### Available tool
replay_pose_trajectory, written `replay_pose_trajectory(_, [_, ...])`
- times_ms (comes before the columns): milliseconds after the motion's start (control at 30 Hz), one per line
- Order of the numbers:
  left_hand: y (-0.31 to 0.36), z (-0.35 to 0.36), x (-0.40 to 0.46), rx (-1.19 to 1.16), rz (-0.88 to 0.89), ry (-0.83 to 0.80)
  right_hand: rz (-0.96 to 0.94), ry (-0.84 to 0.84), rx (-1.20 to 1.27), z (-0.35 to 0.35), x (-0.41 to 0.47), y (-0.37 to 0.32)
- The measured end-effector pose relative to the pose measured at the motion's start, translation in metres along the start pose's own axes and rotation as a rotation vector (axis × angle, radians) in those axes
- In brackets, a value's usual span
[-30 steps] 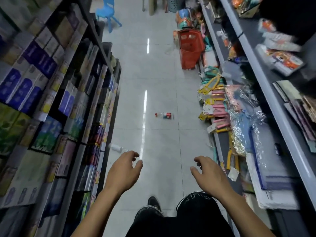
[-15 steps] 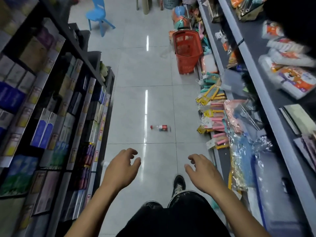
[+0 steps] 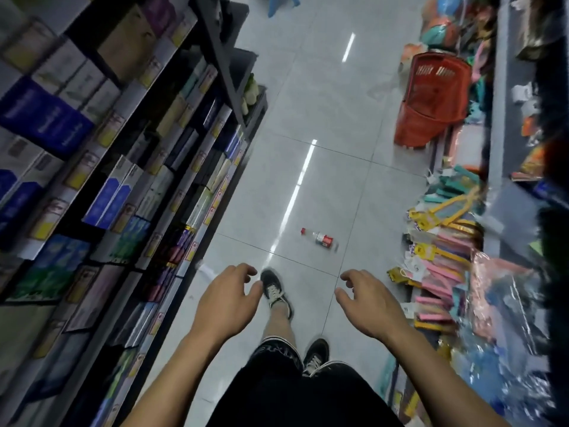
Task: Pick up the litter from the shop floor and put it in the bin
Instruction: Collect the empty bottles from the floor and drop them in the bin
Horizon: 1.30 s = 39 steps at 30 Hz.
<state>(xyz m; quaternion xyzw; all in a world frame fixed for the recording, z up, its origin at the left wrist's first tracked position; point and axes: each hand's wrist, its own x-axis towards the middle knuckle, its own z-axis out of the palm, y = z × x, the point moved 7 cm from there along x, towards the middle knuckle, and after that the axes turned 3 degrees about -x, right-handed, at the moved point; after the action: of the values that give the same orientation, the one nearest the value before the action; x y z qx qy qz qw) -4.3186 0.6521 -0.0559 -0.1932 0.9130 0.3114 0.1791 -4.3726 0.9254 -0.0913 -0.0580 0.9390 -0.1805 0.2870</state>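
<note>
A small clear plastic bottle (image 3: 318,239) with a red cap and red label lies on its side on the pale tiled aisle floor, a step ahead of my feet. A second pale piece of litter (image 3: 205,270) shows at the foot of the left shelving, partly hidden behind my left hand. My left hand (image 3: 226,298) and my right hand (image 3: 368,302) hang out in front of me with loosely curled fingers, holding nothing. Both are well short of the bottle. No bin can be made out.
Dark shelving (image 3: 129,167) packed with boxes lines the left of the aisle. On the right, racks hold hanging goods (image 3: 443,241) and plastic bags. A red shopping basket (image 3: 431,100) leans on the floor at the right. My forward shoe (image 3: 275,292) is on the tiles between my hands.
I have walked forward down the aisle, so the bottle and the red basket are nearer. The view has tilted. One foot has stepped forward between my hands, which stay empty.
</note>
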Motion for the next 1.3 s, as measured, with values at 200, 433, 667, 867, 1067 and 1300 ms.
replay_pose_trajectory(200, [0.004, -0.019, 0.103, -0.015, -0.006, -0.042, 0.043, -0.055, -0.039, -0.017, 0.081, -0.028])
replay_pose_trajectory(433, [0.024, -0.014, 0.218, 0.021, 0.019, -0.160, 0.111, -0.083, -0.029, -0.024, 0.174, -0.024])
replay_pose_trajectory(667, [0.023, 0.061, 0.316, 0.063, 0.023, -0.212, 0.131, -0.184, -0.011, 0.030, 0.281, 0.022])
replay_pose_trajectory(867, [-0.021, 0.188, 0.390, 0.065, -0.055, -0.250, 0.105, -0.261, -0.025, 0.133, 0.380, 0.089])
replay_pose_trajectory(1067, [-0.090, 0.339, 0.449, 0.034, -0.084, -0.287, 0.135, -0.246, -0.072, 0.245, 0.470, 0.170])
replay_pose_trajectory(1300, [-0.191, 0.477, 0.506, 0.048, -0.044, -0.301, 0.082, -0.128, -0.225, 0.360, 0.579, 0.245])
